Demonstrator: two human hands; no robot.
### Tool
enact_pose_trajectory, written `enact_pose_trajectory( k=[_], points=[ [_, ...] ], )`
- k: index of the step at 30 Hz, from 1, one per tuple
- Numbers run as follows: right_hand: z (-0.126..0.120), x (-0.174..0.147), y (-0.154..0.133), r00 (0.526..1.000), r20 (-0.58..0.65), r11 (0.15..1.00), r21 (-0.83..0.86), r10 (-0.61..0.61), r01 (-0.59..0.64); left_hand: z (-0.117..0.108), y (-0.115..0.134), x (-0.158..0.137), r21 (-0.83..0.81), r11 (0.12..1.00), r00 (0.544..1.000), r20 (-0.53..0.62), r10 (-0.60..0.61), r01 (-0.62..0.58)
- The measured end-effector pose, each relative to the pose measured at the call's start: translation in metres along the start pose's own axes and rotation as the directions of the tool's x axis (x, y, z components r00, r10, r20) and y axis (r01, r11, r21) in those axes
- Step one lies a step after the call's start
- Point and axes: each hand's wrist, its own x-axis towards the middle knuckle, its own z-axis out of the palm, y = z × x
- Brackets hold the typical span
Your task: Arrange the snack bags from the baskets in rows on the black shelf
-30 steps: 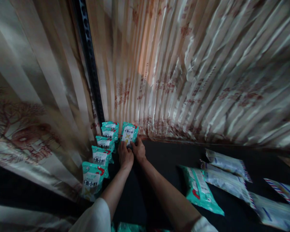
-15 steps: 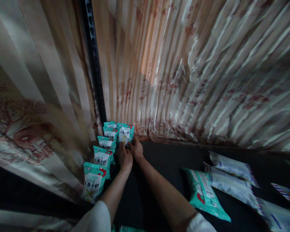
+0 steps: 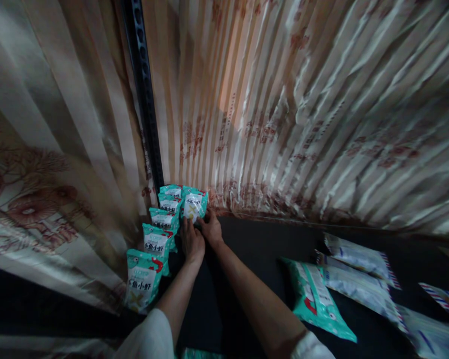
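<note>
A teal snack packet (image 3: pixel 193 203) with a white label stands upright in the back corner, beside the rear of a row of matching packets. My left hand (image 3: pixel 193 243) touches its lower front, fingers closed against the bag. At its lower right edge, my right hand (image 3: pixel 211 229) grips it with bent fingers; the fingertips are partly hidden. To the left, the row of several teal packets runs toward me, with the nearest packet (image 3: pixel 143 281) standing at the front left.
The black shelf (image 3: pixel 254 249) is bounded by a pleated patterned curtain (image 3: pixel 269 99) and a dark perforated post (image 3: pixel 145 85). Another teal packet (image 3: pixel 318 296) lies flat at right, near several pale striped-edge packets (image 3: pixel 362 286). Part of a teal packet (image 3: pixel 200 354) shows at the bottom edge.
Both hands stay at the same packet, with the left fingers slightly higher on its front. The view has shifted a little; otherwise the packets stand as before.
</note>
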Motion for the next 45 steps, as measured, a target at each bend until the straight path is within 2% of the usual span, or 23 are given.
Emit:
enact_pose_trajectory(
  k=[7,12,16,21,23,25,28,30,33,37,41,43,45],
  points=[
    [-0.001,-0.010,0.009,0.992,-0.079,0.992,0.069,-0.099,0.104,-0.002,0.000,-0.006,0.049,0.998,0.999,0.010,0.045,-0.045],
    [-0.015,-0.034,0.015,0.967,-0.181,0.984,-0.029,-0.180,0.177,-0.005,0.001,-0.021,0.060,0.992,0.994,0.015,0.109,-0.110],
    [-0.049,-0.068,0.018,0.936,-0.203,0.955,-0.142,-0.287,0.262,-0.013,0.009,-0.043,0.068,0.992,0.993,0.061,0.103,-0.107],
    [-0.124,-0.113,0.025,0.887,-0.220,0.887,-0.330,-0.405,0.323,-0.025,0.028,-0.081,0.037,0.998,0.984,0.173,0.045,-0.052],
    [-0.158,-0.130,0.032,0.861,-0.263,0.847,-0.445,-0.435,0.292,-0.029,0.037,-0.097,0.024,0.998,0.967,0.250,0.048,-0.056],
    [-0.190,-0.148,0.042,0.851,-0.331,0.818,-0.546,-0.408,0.180,-0.033,0.046,-0.113,0.004,0.997,0.944,0.320,0.074,-0.080],
    [-0.225,-0.172,0.058,0.880,-0.411,0.792,-0.606,-0.238,-0.068,-0.036,0.058,-0.139,-0.049,0.992,0.904,0.409,0.128,-0.118],
    [-0.238,-0.184,0.067,0.912,-0.398,0.790,-0.589,-0.098,-0.172,-0.037,0.066,-0.156,-0.083,0.988,0.867,0.474,0.156,-0.133],
    [-0.245,-0.197,0.075,0.950,-0.312,0.830,-0.532,-0.008,-0.168,-0.040,0.076,-0.179,-0.101,0.980,0.795,0.573,0.200,-0.174],
    [-0.238,-0.215,0.069,0.965,-0.261,0.892,-0.440,-0.020,-0.100,-0.052,0.083,-0.204,-0.106,0.949,0.702,0.649,0.293,-0.298],
    [-0.224,-0.242,0.053,0.980,-0.199,0.934,-0.353,-0.014,-0.059,-0.066,0.079,-0.222,-0.124,0.904,0.589,0.721,0.365,-0.409],
    [-0.219,-0.255,0.047,0.987,-0.160,0.946,-0.321,-0.002,-0.050,-0.071,0.074,-0.229,-0.133,0.900,0.578,0.726,0.374,-0.415],
    [-0.218,-0.264,0.042,0.994,-0.108,0.961,-0.272,0.023,-0.051,-0.077,0.069,-0.233,-0.135,0.902,0.613,0.692,0.381,-0.409]
  ],
)
